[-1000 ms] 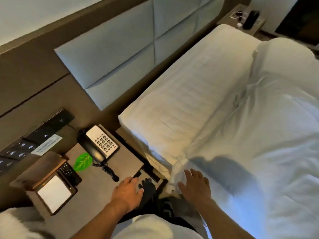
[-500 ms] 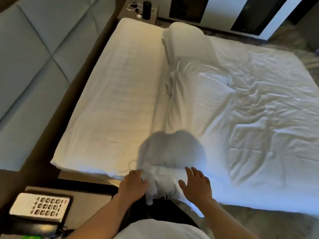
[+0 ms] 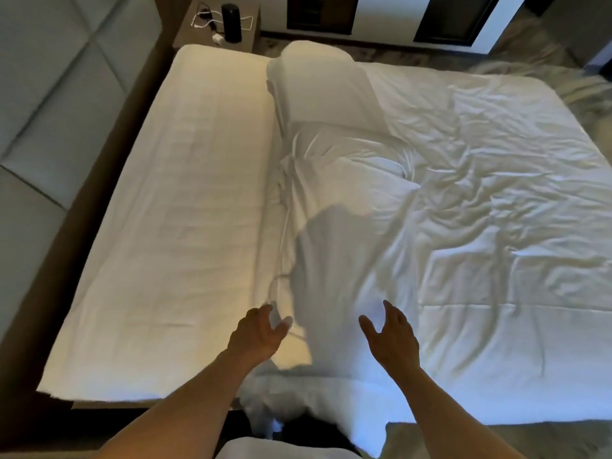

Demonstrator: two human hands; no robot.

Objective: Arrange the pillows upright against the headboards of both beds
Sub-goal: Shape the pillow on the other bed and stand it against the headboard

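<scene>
A white pillow (image 3: 324,84) lies flat at the far side of the bed, a little away from the grey padded headboard (image 3: 49,94) on the left. A second pillow (image 3: 347,180) lies flat nearer me, partly wrapped in rumpled duvet (image 3: 480,193). Between pillows and headboard the mattress strip (image 3: 185,210) is bare. My left hand (image 3: 256,332) hovers open over the near bed edge. My right hand (image 3: 390,332) is open too, beside it, over the shadowed end of the near pillow. Neither hand holds anything.
A bedside table (image 3: 218,24) with a black cylinder (image 3: 231,18) and white cables stands at the far end of the headboard. Dark-framed panels line the far wall. Carpeted floor shows on the right and at the near bed edge.
The view swung from the near bedside table with the telephone onto the bed. Both hands rose from the bed's corner and spread open above the near pillow.
</scene>
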